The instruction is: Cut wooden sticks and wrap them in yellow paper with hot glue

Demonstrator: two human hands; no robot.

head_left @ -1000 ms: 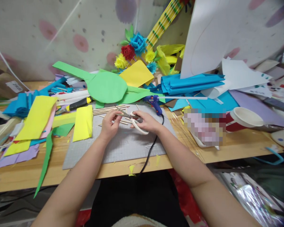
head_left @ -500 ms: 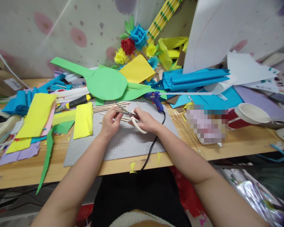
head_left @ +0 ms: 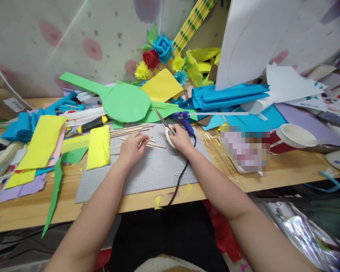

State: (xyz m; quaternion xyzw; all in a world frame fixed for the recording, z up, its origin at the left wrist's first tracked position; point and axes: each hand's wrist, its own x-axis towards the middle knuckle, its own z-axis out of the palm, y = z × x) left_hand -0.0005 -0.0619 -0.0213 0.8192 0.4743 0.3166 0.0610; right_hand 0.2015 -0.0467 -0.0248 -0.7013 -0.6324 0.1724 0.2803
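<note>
My right hand (head_left: pixel 181 140) is closed around the white handles of a pair of scissors (head_left: pixel 162 118). The blades point away from me to the upper left, nearly together. My left hand (head_left: pixel 134 148) hovers low over the grey cutting mat (head_left: pixel 155 173), thumb and fingertips pinched together; what they hold, if anything, is hidden. Thin wooden sticks (head_left: pixel 158 146) lie beneath and beside its fingertips, with a short cut piece (head_left: pixel 151 133) just beyond. Farther back, several longer sticks (head_left: pixel 127 130) lie side by side. A blue glue gun (head_left: pixel 184 118) rests just past my right hand.
Green paper shapes (head_left: pixel 126 102) lie behind the mat. Yellow folded paper (head_left: pixel 98 147) and a utility knife (head_left: pixel 92 124) are on the left. The glue gun's black cord (head_left: pixel 181 179) crosses the mat. Thin wires (head_left: pixel 225 160) and a paper cup (head_left: pixel 291 138) stand to the right.
My right hand has drawn the scissors away from my left hand and swung the blades to point forward. My left hand has shifted slightly toward me, and the sticks between the hands are uncovered.
</note>
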